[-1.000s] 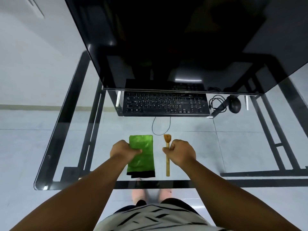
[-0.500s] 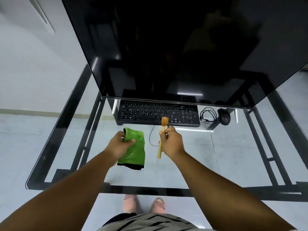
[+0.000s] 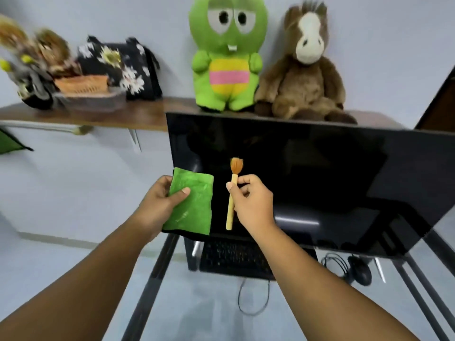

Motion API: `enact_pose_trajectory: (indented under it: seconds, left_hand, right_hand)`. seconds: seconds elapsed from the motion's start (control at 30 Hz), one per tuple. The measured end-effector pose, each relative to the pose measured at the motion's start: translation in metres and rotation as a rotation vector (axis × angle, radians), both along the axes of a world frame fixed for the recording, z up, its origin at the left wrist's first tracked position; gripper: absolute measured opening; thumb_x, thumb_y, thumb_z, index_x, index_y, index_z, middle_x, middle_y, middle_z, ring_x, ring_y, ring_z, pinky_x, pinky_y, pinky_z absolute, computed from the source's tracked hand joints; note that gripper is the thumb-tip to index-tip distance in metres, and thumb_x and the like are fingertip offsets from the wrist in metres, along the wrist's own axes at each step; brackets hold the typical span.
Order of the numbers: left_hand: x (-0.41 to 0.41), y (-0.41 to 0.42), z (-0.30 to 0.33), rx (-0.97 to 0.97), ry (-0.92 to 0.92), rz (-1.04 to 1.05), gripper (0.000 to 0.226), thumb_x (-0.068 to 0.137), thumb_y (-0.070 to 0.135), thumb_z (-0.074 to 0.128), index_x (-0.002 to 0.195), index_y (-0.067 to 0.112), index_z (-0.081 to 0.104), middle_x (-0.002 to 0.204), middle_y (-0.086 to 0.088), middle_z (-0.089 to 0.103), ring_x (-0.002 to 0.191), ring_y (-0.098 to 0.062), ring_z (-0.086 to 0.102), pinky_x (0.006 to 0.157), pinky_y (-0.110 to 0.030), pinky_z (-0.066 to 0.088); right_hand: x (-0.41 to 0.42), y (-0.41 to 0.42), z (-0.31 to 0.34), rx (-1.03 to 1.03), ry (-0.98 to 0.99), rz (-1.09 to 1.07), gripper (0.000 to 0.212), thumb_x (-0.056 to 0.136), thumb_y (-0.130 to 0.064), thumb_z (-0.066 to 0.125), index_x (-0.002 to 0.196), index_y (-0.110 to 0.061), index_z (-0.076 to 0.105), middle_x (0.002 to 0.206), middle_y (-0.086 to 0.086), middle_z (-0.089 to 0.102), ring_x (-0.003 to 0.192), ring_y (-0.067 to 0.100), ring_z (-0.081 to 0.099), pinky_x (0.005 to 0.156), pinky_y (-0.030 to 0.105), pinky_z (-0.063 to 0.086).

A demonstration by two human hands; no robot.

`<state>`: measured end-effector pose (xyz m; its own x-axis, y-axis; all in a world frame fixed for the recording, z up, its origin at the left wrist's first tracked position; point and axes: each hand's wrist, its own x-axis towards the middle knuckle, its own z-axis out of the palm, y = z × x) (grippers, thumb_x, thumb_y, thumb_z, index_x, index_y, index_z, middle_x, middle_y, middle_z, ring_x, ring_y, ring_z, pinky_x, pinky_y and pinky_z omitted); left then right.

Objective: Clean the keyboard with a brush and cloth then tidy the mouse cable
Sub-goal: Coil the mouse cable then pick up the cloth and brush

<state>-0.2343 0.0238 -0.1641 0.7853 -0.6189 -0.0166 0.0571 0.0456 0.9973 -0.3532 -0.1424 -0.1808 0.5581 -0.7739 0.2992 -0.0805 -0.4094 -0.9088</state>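
head view: both hands are raised at frame centre, in front of the dark monitor (image 3: 307, 178). the left hand (image 3: 161, 203) pinches the green cloth (image 3: 194, 205); the right hand (image 3: 251, 201) grips the brush (image 3: 232, 195) upright, bristles up. the keyboard (image 3: 234, 258) lies below the hands, lower centre of the frame, on the glass bench (image 3: 147, 286), long axis running left to right. the right hand looks nearer it, so the brush likely has to drop and tip bristles down. the mouse (image 3: 359, 270) and its cable (image 3: 333, 263) sit at lower right.
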Motion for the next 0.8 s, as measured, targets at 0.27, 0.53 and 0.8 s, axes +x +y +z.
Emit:
enact_pose_trajectory:
  seconds: [0.27, 0.53, 0.8]
  left_hand:
    - [0.098, 0.011, 0.121, -0.211, -0.119, -0.013, 0.024, 0.084, 0.004, 0.065, 0.102, 0.017, 0.055, 0.098, -0.004, 0.069, 0.084, -0.018, 0.069, 0.067, -0.034, 0.056]
    - [0.199, -0.015, 0.185, -0.182, -0.067, 0.021, 0.044, 0.082, 0.002, 0.070, 0.120, 0.010, 0.051, 0.104, -0.014, 0.070, 0.085, -0.027, 0.070, 0.067, -0.042, 0.059]
    - [0.269, -0.059, 0.166, 0.094, -0.059, -0.040, 0.049, 0.074, -0.005, 0.075, 0.117, 0.006, 0.054, 0.104, -0.018, 0.069, 0.089, -0.033, 0.069, 0.075, -0.045, 0.057]
  right_hand:
    - [0.098, 0.017, 0.115, -0.116, -0.232, -0.028, 0.020, 0.080, -0.041, 0.073, 0.087, -0.025, 0.064, 0.061, -0.002, 0.064, 0.057, 0.012, 0.062, 0.063, 0.037, 0.056]
    - [0.198, 0.004, 0.197, -0.259, -0.144, -0.112, 0.020, 0.081, -0.039, 0.072, 0.082, -0.024, 0.059, 0.063, -0.010, 0.056, 0.061, 0.010, 0.055, 0.056, 0.026, 0.037]
    - [0.277, -0.025, 0.189, -0.400, 0.445, -0.183, 0.031, 0.082, -0.039, 0.070, 0.094, -0.010, 0.070, 0.101, 0.014, 0.071, 0.098, 0.032, 0.066, 0.066, 0.028, 0.042]
